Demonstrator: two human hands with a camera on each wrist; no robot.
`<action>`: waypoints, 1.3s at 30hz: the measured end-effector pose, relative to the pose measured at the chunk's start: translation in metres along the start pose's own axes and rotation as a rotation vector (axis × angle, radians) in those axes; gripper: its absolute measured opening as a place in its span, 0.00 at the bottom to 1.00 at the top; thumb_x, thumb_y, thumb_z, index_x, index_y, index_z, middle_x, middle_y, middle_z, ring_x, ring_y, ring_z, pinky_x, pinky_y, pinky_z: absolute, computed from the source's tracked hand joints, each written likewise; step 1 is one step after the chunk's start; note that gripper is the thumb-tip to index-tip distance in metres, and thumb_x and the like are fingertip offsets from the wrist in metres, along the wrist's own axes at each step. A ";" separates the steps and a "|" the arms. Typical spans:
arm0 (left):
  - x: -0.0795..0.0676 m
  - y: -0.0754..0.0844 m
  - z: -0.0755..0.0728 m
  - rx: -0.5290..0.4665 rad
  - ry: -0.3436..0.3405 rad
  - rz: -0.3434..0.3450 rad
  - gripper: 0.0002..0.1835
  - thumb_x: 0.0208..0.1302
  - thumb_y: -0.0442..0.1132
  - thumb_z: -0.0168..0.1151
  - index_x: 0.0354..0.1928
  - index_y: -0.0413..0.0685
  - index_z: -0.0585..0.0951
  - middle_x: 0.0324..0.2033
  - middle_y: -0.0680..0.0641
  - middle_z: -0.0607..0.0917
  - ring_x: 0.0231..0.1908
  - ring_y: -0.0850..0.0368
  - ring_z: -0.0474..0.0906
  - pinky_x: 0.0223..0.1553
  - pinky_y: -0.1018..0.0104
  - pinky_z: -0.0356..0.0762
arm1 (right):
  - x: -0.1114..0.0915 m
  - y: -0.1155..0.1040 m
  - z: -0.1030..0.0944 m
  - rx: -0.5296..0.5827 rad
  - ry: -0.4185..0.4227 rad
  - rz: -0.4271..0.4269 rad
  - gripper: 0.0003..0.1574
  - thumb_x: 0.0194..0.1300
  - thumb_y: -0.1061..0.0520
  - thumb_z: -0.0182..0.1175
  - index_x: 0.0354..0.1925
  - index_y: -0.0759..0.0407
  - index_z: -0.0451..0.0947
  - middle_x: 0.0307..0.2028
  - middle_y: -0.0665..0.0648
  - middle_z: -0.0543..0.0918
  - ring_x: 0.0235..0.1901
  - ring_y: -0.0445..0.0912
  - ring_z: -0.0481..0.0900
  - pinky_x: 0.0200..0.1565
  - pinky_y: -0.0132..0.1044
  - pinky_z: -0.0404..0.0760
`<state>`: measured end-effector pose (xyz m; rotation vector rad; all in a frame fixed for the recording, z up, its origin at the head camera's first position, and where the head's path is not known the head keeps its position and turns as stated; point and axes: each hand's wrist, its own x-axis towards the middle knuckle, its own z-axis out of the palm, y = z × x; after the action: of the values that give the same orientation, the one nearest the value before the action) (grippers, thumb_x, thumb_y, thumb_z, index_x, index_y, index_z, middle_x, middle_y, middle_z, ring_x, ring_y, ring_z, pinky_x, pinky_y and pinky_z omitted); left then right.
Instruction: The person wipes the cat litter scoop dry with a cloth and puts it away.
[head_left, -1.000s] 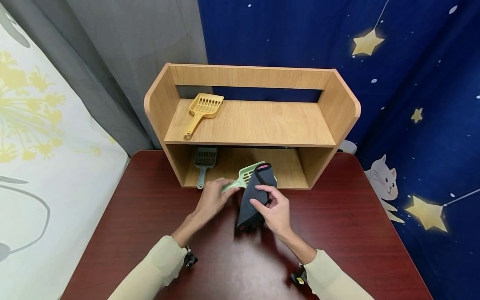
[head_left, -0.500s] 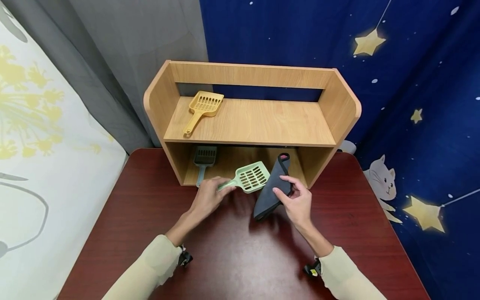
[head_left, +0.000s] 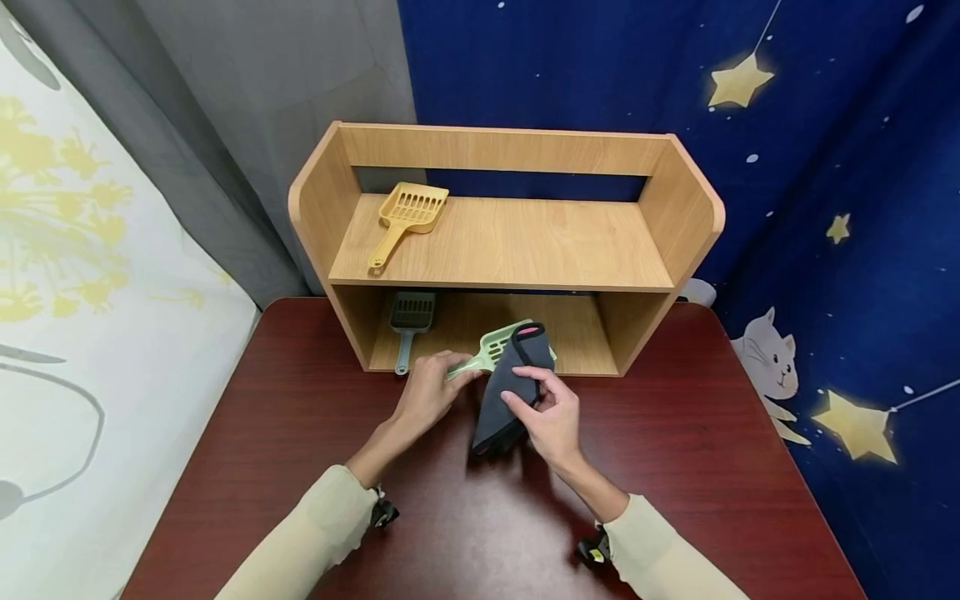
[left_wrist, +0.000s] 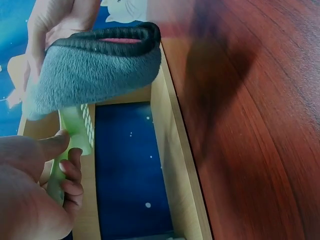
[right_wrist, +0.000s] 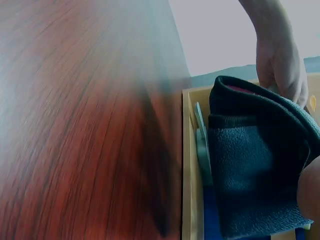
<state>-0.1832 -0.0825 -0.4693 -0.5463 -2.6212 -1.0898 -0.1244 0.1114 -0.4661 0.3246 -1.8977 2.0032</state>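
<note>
My left hand (head_left: 426,393) grips the handle of a pale green litter scoop (head_left: 489,350), slotted head pointing right in front of the lower shelf. In the left wrist view, thumb and curled fingers close round the green handle (left_wrist: 56,182). My right hand (head_left: 555,421) pinches a folded dark grey cloth (head_left: 498,412) with black edging, a bit of pink showing inside. The cloth covers much of the scoop's head in the head view; whether they touch is unclear. In the right wrist view the cloth (right_wrist: 250,175) hides most of the scoop.
A two-tier wooden shelf (head_left: 502,287) stands on the dark red table (head_left: 675,433). On its upper tier lies a yellow litter scoop (head_left: 411,212). A grey-blue litter scoop (head_left: 405,346) lies at the lower tier's left. Curtains (head_left: 540,75) hang behind.
Half a second ago the cloth was off to the right, leaving the green scoop's head bare. It has swung back left over the head, much as it was one second ago.
</note>
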 end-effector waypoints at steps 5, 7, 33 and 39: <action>-0.003 -0.004 -0.003 0.017 -0.009 0.039 0.13 0.59 0.41 0.71 0.43 0.42 0.88 0.36 0.47 0.88 0.34 0.54 0.84 0.35 0.59 0.79 | 0.008 0.003 -0.023 -0.104 0.077 -0.011 0.21 0.50 0.72 0.72 0.45 0.69 0.82 0.27 0.67 0.83 0.17 0.38 0.74 0.21 0.27 0.75; -0.005 -0.005 -0.005 0.024 -0.004 0.050 0.12 0.58 0.40 0.71 0.42 0.42 0.88 0.35 0.46 0.88 0.32 0.54 0.83 0.34 0.59 0.78 | 0.012 0.005 -0.036 -0.137 0.115 -0.012 0.22 0.50 0.71 0.72 0.46 0.69 0.82 0.26 0.67 0.83 0.15 0.37 0.72 0.20 0.26 0.74; 0.003 -0.028 0.003 0.051 0.059 -0.085 0.15 0.57 0.41 0.72 0.44 0.39 0.87 0.36 0.43 0.88 0.31 0.51 0.81 0.31 0.58 0.76 | 0.021 0.029 -0.135 -0.585 -0.088 -0.180 0.22 0.51 0.64 0.74 0.45 0.47 0.85 0.37 0.49 0.86 0.24 0.37 0.77 0.26 0.23 0.74; 0.009 -0.035 0.008 0.020 0.062 -0.131 0.15 0.60 0.40 0.70 0.46 0.38 0.86 0.37 0.41 0.87 0.27 0.53 0.77 0.27 0.62 0.73 | 0.007 0.043 -0.115 -0.619 -0.207 -0.272 0.23 0.50 0.65 0.74 0.45 0.50 0.85 0.41 0.49 0.86 0.39 0.41 0.82 0.41 0.21 0.74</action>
<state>-0.2075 -0.0972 -0.4933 -0.3346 -2.6421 -1.0987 -0.1396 0.2247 -0.5105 0.5899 -2.3323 1.1714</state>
